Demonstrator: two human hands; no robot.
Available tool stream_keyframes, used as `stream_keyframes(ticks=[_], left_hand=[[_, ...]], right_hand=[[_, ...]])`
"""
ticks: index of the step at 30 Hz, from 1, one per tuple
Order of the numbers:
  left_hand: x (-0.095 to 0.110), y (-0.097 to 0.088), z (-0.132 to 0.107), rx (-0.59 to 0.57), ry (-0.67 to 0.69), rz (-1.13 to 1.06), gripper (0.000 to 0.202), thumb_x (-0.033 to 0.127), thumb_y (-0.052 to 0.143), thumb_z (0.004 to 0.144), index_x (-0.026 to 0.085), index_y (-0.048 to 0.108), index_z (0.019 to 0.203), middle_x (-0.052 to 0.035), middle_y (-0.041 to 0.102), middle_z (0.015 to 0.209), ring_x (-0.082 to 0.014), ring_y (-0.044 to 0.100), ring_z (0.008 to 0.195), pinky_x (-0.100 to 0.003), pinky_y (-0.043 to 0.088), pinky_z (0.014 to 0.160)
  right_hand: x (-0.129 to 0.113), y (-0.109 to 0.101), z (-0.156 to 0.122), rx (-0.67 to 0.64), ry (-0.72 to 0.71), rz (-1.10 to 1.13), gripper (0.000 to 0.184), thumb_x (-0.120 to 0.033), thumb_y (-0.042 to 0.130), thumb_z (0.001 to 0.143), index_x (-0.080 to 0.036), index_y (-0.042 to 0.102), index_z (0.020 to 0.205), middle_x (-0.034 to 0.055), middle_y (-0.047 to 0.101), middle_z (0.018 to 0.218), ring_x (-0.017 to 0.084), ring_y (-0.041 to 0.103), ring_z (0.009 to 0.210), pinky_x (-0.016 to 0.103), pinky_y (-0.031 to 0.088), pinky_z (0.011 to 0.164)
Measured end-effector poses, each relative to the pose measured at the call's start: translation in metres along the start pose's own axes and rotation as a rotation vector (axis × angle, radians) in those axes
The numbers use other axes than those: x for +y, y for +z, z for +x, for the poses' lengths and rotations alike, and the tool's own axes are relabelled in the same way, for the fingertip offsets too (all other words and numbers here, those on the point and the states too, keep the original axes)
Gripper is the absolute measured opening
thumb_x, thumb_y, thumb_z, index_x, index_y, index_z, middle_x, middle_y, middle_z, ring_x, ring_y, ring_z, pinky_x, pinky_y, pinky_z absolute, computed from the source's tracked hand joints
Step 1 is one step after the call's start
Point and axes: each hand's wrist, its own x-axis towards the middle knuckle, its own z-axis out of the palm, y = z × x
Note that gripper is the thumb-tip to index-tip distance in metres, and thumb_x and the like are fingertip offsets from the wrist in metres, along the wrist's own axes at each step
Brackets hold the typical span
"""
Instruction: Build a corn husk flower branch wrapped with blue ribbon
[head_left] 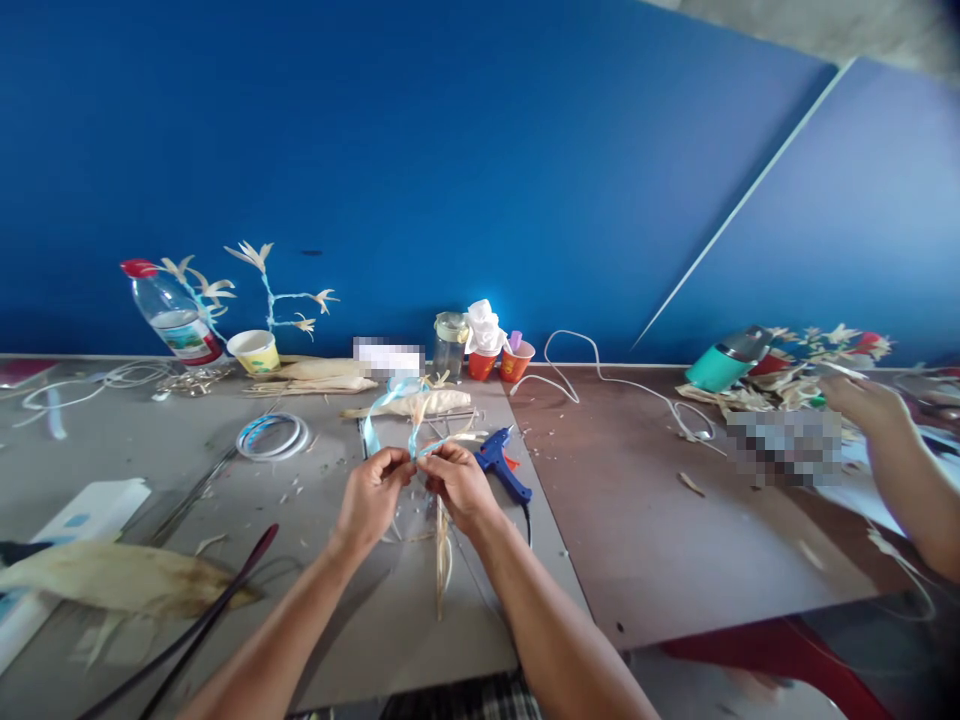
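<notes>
Craft workshop: glue gun [501, 464], husks [120, 580]

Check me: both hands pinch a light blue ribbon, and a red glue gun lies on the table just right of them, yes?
The glue gun is blue, not red; the head view shows it. The left hand and right hand do pinch the light blue ribbon, and the gun lies on the table just right of them.
</notes>
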Motion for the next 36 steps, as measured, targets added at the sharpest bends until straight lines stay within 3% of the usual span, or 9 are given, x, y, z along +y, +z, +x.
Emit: stream_keyframes(ticks=[11,23,26,29,36], left_hand=[[-0.001,-0.002,0.002,0.018,0.136,0.250,0.013,0.031,0.060,0.075,0.020,0.061,0.067,0.0009,0.056,0.058,-0.0149,0.048,0.056,-0.025,0.037,0.059],[0.000,-0.005,0.000,-0.023,0.288,0.477,0.014,0.027,0.047,0.081,0.020,0.048,0.068,0.0022,0.050,0.061,-0.0139,0.046,0.057,-0.024,0.036,0.058],[-0.002,-0.007,0.002,-0.061,0.308,0.516,0.015,0.027,0.046,0.082,0.020,0.048,0.069,0.0020,0.051,0.061,-0.0140,0.047,0.059,-0.025,0.037,0.060],[-0.004,-0.006,0.003,-0.059,0.340,0.538,0.016,0.027,0.048,0.082,0.020,0.050,0.068,0.0008,0.054,0.063,-0.0148,0.050,0.063,-0.026,0.039,0.063],[-0.002,-0.005,0.001,-0.043,0.163,0.352,0.018,0.034,0.055,0.080,0.018,0.063,0.079,0.0006,0.063,0.070,-0.0145,0.057,0.065,-0.024,0.043,0.064]], right_hand=[[0.004,-0.004,0.006,0.045,0.084,-0.022,0.030,-0.026,0.081,0.048,-0.016,0.055,0.059,-0.0063,0.053,0.052,0.005,0.041,0.045,0.019,0.026,0.044],[-0.008,-0.005,0.003,-0.120,0.095,0.017,0.031,-0.032,0.079,0.052,-0.015,0.053,0.058,-0.0079,0.041,0.046,0.003,0.030,0.042,0.019,0.016,0.041],[-0.008,-0.005,0.002,-0.047,0.041,-0.073,0.030,-0.034,0.077,0.055,-0.015,0.058,0.068,-0.0081,0.042,0.048,0.004,0.032,0.042,0.020,0.018,0.042],[-0.007,-0.006,0.003,0.041,0.004,-0.192,0.030,-0.037,0.075,0.057,-0.016,0.057,0.066,-0.0088,0.040,0.046,0.005,0.031,0.041,0.022,0.019,0.042],[-0.006,-0.006,0.006,0.064,-0.152,-0.341,0.029,-0.042,0.068,0.062,-0.016,0.059,0.065,-0.0062,0.040,0.047,0.008,0.034,0.048,0.023,0.025,0.047]])
